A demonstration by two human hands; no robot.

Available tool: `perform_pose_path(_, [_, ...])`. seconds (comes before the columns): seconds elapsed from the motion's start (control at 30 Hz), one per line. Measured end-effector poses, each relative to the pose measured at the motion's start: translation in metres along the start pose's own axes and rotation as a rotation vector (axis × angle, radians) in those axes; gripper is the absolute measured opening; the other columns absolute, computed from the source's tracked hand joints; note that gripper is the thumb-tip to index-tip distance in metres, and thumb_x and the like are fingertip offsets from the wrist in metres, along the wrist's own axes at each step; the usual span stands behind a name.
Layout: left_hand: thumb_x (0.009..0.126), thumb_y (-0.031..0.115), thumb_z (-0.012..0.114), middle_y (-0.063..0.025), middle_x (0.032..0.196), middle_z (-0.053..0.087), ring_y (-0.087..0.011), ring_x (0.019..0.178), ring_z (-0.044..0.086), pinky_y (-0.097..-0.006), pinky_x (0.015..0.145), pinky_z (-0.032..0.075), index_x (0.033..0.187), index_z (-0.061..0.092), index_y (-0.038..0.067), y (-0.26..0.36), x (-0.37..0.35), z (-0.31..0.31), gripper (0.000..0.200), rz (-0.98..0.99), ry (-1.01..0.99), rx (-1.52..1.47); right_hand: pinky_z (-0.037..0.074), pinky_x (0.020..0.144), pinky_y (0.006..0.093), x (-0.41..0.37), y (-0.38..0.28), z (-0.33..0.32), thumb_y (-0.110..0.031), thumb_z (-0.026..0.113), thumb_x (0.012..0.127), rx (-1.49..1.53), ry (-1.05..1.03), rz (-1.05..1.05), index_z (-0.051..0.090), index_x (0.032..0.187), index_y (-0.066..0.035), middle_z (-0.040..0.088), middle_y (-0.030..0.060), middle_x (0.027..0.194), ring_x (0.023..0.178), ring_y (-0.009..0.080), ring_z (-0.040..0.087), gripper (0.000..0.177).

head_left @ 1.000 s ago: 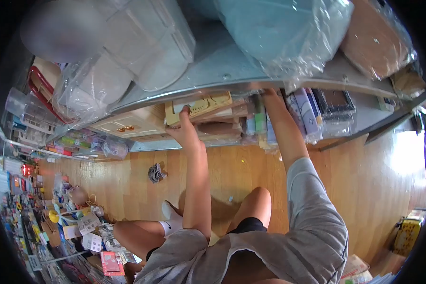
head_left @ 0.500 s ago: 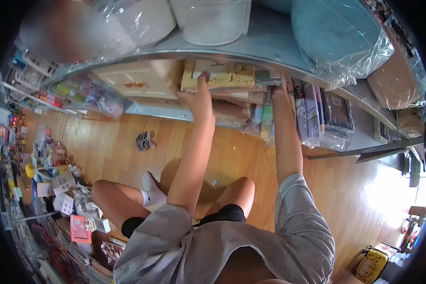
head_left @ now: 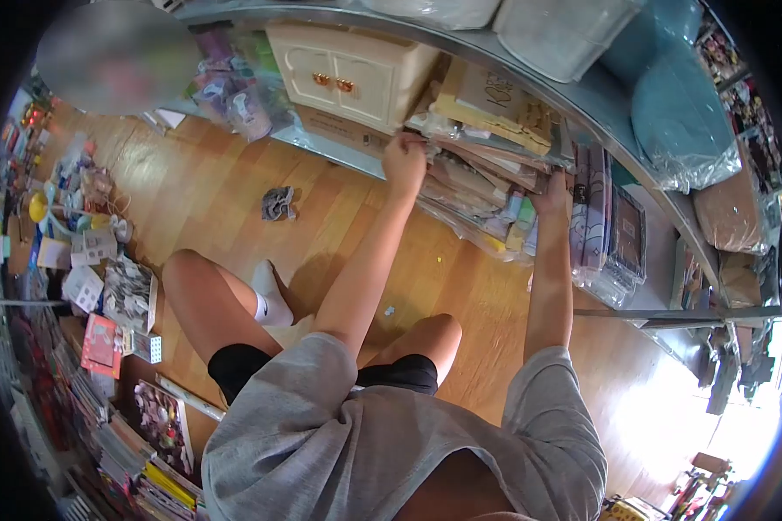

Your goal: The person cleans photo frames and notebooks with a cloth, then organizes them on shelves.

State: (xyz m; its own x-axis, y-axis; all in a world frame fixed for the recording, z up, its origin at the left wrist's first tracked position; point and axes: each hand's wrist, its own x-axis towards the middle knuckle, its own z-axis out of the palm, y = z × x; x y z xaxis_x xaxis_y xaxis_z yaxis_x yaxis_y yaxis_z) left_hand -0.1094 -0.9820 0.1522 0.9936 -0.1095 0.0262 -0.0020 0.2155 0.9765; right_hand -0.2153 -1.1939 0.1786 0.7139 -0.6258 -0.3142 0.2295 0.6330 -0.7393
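Observation:
On the low shelf sits a pile of flat plastic-wrapped packages [head_left: 469,187], with a yellow package bearing a white label [head_left: 495,104] on top. My left hand [head_left: 406,165] is closed at the pile's left edge, its fingertips pinching a wrapped package beside the small cream cabinet [head_left: 343,74]. At the right end of the pile, my right hand [head_left: 554,195] has its fingers curled over the edge of the packages; part of its grip is hidden. Rolled or boxed patterned packages [head_left: 593,204] stand upright just right of that hand.
A metal shelf edge [head_left: 460,35] runs above my hands, carrying white tubs [head_left: 560,35] and a blue wrapped item [head_left: 682,117]. Crumpled grey cloth [head_left: 278,203] lies on the wooden floor [head_left: 208,208]. Books and small goods [head_left: 130,451] crowd the left side.
My view has turned, showing more of the cabinet. My left hand has left the yellow package's top for the pile's lower left edge. My right hand stays at the right end.

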Motion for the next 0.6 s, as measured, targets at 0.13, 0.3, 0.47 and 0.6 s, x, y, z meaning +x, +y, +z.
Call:
perform_pose_path(0.13, [0.068,0.008,0.049,-0.0181,0.084,0.054,-0.0251,0.078,0.055,-0.0300,0.062,0.045,0.101,0.043,-0.003,0.008,-0.003,0.020,0.035,0.181,-0.126,0.547,0.040,0.079,0.0445,0.014,-0.001,-0.006,-0.031,0.038,0.083,-0.129,0.089,0.047,0.046,0.105,-0.009,0.048,0.0085,0.106,0.097,0.0257,0.046,0.032])
perform_pose_path(0.3, [0.063,0.011,0.054,-0.0202,0.101,0.048,-0.0329,0.091,0.048,-0.0352,0.079,0.037,0.111,0.033,-0.001,-0.004,0.005,0.026,0.053,0.186,-0.086,0.054,0.042,0.077,0.0443,0.025,0.005,-0.020,-0.025,0.044,0.081,-0.204,-0.042,-0.202,0.047,0.103,-0.010,0.050,0.0067,0.102,0.090,0.0256,0.050,0.027])
perform_pose_path(0.47, [0.063,0.010,0.055,-0.0190,0.101,0.048,-0.0299,0.090,0.049,-0.0344,0.078,0.038,0.110,0.033,-0.001,0.001,0.009,0.024,0.053,0.152,-0.176,0.210,0.043,0.077,0.0414,0.048,0.008,-0.037,-0.029,0.049,0.079,-0.029,-0.071,-0.007,0.048,0.103,-0.015,0.048,0.0034,0.105,0.092,0.0218,0.049,0.028])
perform_pose_path(0.6, [0.063,0.010,0.055,-0.0190,0.101,0.048,-0.0300,0.089,0.050,-0.0343,0.077,0.038,0.110,0.034,-0.001,-0.022,0.022,0.027,0.053,0.059,-0.291,0.093,0.044,0.077,0.0380,0.034,0.003,-0.026,-0.024,0.049,0.079,-0.097,0.041,0.023,0.048,0.102,-0.014,0.049,0.0041,0.103,0.090,0.0209,0.050,0.025])
